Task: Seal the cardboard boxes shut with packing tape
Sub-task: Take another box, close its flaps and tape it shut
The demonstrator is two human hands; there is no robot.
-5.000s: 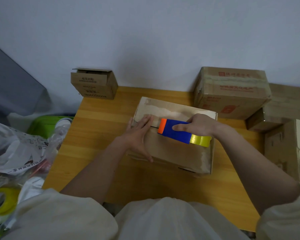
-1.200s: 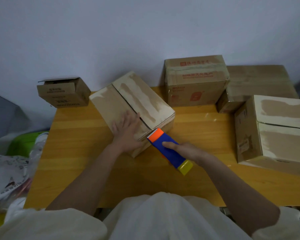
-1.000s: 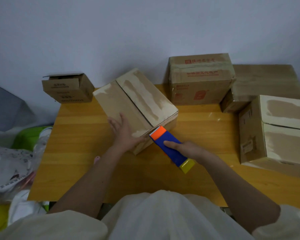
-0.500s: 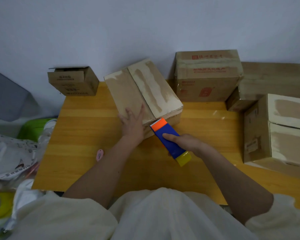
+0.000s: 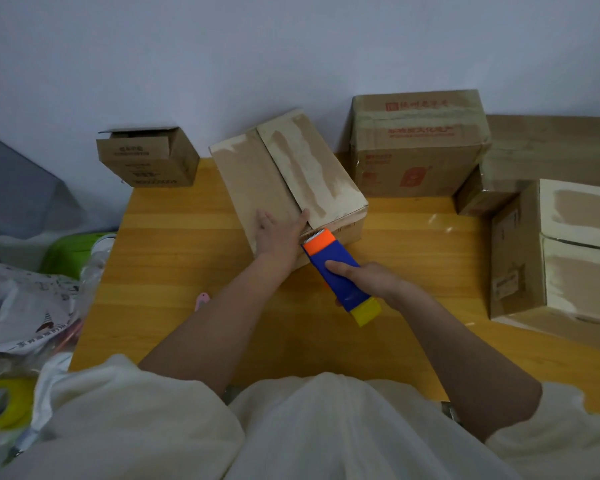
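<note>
**Box held flat, dispenser at its near edge**

Seen from above, on a yellow wooden table (image 5: pixel 174 237). Box (image 5: pixel 284 178) turned at an angle, mid-table, flaps closed, centre seam running from far end to near edge. Left hand (image 5: pixel 278 235) pressed flat on the near end of the top, fingers straight and spread, forefinger lying along the seam. Right hand (image 5: pixel 368 278) just right of it and nearer the body, fingers curled round a blue tape dispenser (image 5: pixel 336 271). Orange toothed tip touching the near edge at the seam, just beside the left hand; yellow roll end pointing back toward the body. Behind and to the right, more boxes: a printed box (image 5: pixel 416 143), a pale box (image 5: pixel 561 258). Far left corner, a small box (image 5: pixel 146 157), flap ajar. Off the table at left, a tape roll (image 5: pixel 0 401).
</note>
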